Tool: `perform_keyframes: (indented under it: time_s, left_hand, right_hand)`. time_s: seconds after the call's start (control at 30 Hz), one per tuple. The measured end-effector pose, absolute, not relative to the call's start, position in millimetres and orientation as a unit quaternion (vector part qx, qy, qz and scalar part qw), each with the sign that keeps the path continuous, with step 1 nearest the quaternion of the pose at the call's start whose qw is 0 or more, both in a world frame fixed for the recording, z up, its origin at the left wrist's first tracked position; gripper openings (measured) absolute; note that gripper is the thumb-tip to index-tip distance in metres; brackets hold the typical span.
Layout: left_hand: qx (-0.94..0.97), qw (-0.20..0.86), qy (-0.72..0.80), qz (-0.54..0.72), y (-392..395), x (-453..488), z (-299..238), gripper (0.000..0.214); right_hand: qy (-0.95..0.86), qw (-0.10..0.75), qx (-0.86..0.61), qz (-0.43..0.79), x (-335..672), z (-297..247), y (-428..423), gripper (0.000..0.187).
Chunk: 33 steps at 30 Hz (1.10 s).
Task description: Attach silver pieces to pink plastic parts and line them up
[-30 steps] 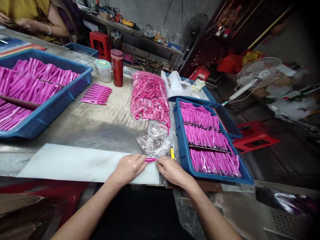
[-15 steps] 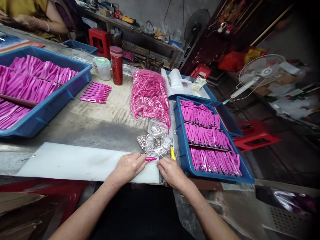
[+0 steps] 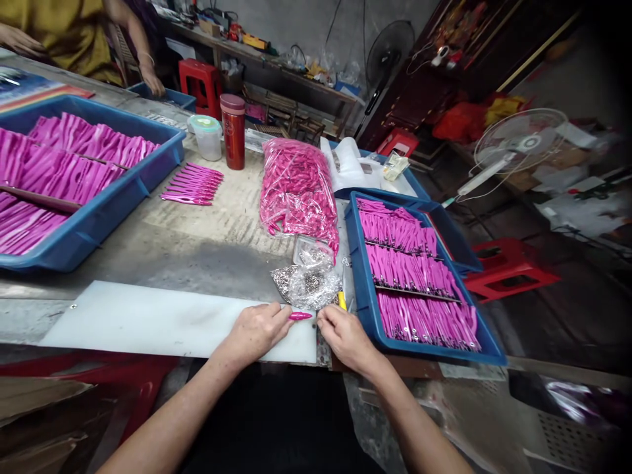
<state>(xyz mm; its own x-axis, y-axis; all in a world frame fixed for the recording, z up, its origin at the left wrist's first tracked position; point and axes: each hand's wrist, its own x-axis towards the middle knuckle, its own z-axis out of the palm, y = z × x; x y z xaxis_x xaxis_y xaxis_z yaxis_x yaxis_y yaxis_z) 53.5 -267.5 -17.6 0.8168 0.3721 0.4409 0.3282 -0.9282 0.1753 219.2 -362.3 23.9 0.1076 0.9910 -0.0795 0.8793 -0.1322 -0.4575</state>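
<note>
My left hand point(image 3: 261, 329) is closed on a glossy pink pointed plastic piece point(image 3: 300, 316) over the right end of a white board point(image 3: 162, 322). The tip of the piece sticks out to the right of my fingers. Just beyond that tip my right hand point(image 3: 343, 336) is pinched closed at the board's edge; whatever sits between its fingertips is too small to make out. Behind both hands lies a clear plastic bag of small silvery metal parts point(image 3: 311, 283). A yellow-handled tool point(image 3: 342, 301) is by my right fingers.
Blue trays of pink pieces stand at left point(image 3: 133, 174) and right point(image 3: 363, 296). A bag of pink pieces point(image 3: 299, 184), a laid-out row of pieces point(image 3: 195, 184), a red tumbler point(image 3: 233, 131) and a lidded tub point(image 3: 206, 138) stand farther back. A co-worker point(image 3: 64, 39) sits at the far left.
My right hand has drawn slightly right, away from the pink piece's tip. My left hand keeps its hold. The co-worker's arm now reaches down to a blue tray at the back.
</note>
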Motion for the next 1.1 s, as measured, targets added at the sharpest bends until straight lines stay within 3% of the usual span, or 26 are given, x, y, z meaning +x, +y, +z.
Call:
perform_keyframes:
  time_s: [0.13,0.47,1.1]
  left_hand:
    - [0.954,0.015,0.181,0.240,-268.7,54.9,-15.8,0.018]
    - [0.960,-0.009,0.170,0.222,-271.1,56.8,-15.1,0.017]
    - [0.963,-0.021,0.169,0.209,-272.4,56.0,-14.1,0.014]
  right_hand:
    - [-0.652,0.173,-0.705,0.219,214.8,36.9,-355.1,0.020]
    - [-0.682,0.083,-0.692,0.220,205.3,34.2,-337.4,0.021]
    - [-0.593,0.079,-0.759,0.257,202.4,30.2,-329.8,0.018]
